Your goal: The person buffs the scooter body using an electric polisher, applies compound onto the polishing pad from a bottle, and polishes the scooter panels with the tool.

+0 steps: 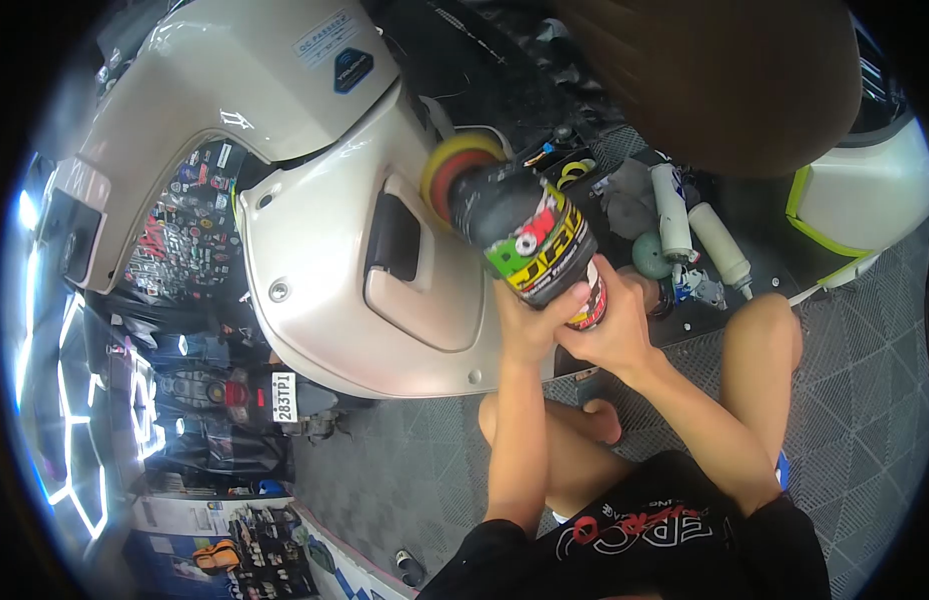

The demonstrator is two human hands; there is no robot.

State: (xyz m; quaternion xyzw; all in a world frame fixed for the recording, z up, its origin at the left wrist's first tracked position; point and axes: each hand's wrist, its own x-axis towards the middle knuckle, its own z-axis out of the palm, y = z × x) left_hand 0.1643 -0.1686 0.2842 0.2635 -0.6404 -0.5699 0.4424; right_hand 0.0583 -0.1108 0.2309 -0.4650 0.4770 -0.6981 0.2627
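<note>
While one polisher (pixel 525 225) is held in front of one pale scooter panel (pixel 320 250), its handle is wrapped by the fingers of two hands, the left hand (pixel 533 325) and the right hand (pixel 625 325). Whether the panel is touched by its single yellow pad (pixel 435 170) cannot be told. Two pale bottles (pixel 720 245) are seen lying beside one round greenish object (pixel 652 256).

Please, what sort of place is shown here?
Probably a scooter or motorcycle workshop: a handheld polisher beside pale bodywork, bottles lying nearby, and a motorcycle with a number plate in the background.
</note>
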